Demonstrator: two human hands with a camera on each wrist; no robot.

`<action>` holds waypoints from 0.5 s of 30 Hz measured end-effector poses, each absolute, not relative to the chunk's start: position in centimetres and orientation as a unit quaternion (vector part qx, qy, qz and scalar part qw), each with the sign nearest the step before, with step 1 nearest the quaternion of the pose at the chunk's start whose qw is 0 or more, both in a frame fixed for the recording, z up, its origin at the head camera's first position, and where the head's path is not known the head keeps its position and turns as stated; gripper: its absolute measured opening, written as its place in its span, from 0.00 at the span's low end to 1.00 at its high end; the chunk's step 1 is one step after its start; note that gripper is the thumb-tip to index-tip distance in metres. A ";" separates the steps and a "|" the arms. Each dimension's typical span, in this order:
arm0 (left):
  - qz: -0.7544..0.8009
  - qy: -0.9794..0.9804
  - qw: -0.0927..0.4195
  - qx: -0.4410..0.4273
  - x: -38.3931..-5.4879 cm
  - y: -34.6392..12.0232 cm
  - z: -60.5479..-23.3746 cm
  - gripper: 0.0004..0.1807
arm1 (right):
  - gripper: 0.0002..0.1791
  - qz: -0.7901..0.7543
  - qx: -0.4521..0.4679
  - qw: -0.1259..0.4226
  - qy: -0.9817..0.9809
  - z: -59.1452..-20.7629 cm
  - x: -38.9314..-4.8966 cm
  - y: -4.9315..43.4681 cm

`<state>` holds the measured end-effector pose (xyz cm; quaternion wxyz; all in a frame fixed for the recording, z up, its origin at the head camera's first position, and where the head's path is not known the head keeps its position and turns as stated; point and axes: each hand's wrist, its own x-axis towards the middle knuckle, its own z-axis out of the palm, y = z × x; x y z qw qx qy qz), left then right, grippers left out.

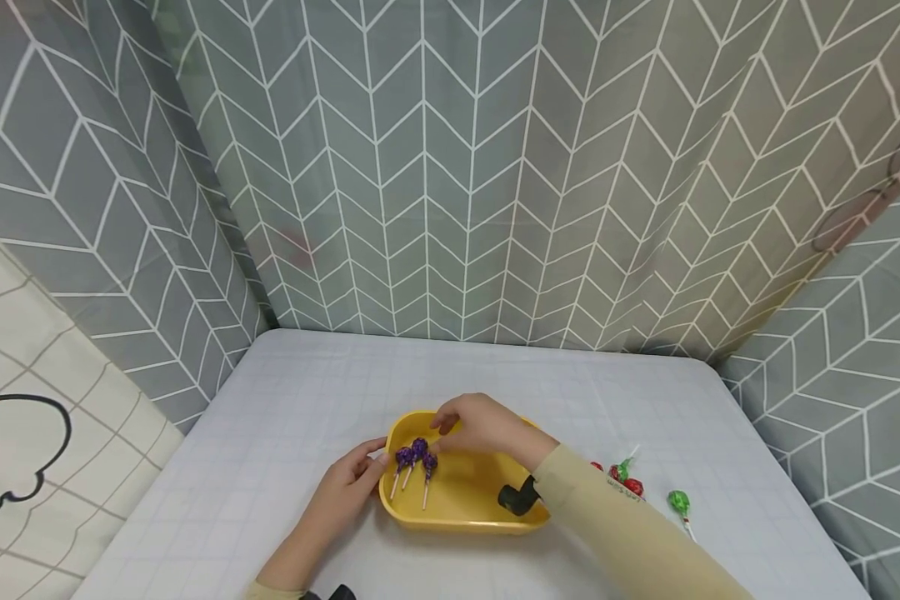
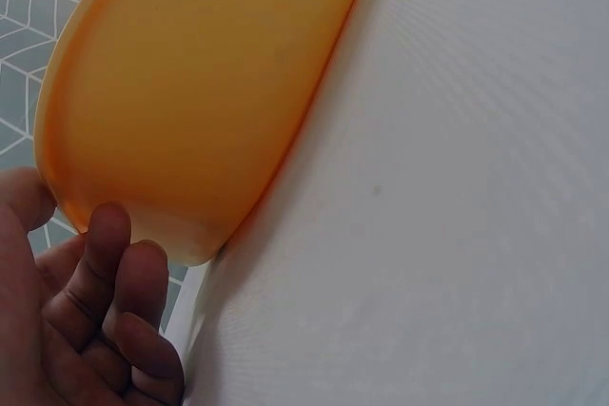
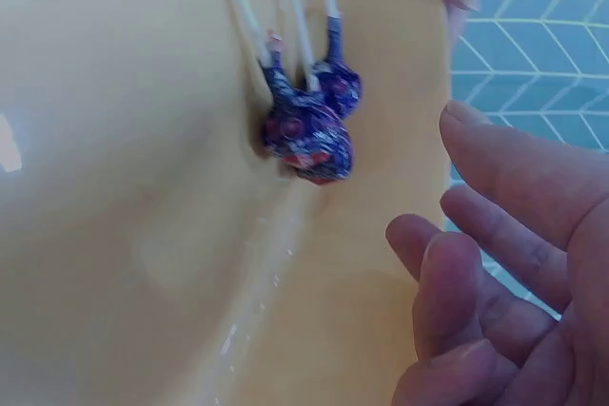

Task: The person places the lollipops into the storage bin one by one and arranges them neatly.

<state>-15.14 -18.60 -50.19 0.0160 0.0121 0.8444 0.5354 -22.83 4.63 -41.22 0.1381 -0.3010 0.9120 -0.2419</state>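
Observation:
Three purple-wrapped lollipops [image 1: 418, 450] lie together at the left end of a yellow plastic tray [image 1: 472, 487], white sticks toward the near side. In the right wrist view the lollipops [image 3: 309, 135] lie against the tray wall. My left hand [image 1: 348, 483] grips the tray's left end, thumb at the rim and fingers against the outer wall, as the left wrist view shows. Over the far side of the tray, just beside the lollipops, is my right hand [image 1: 480, 425]. Its fingers are loosely bent and apart, with nothing between them.
Several red and green lollipops [image 1: 633, 486] lie on the white-covered table [image 1: 307, 392] right of the tray, partly hidden by the right sleeve. One green lollipop [image 1: 678, 502] lies farther right. Grey patterned curtains [image 1: 450, 167] stand behind the table.

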 end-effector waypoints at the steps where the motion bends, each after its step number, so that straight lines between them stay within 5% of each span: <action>1: 0.535 0.844 0.016 0.012 -15.1 -18.6 -50.1 0.20 | 0.21 -0.249 -0.302 0.140 0.910 -41.1 -22.9 4.9; 15: 0.534 0.845 0.017 0.007 -15.1 -18.5 -50.0 0.21 | 0.21 -0.312 -0.318 0.115 0.888 -40.0 -22.9 8.1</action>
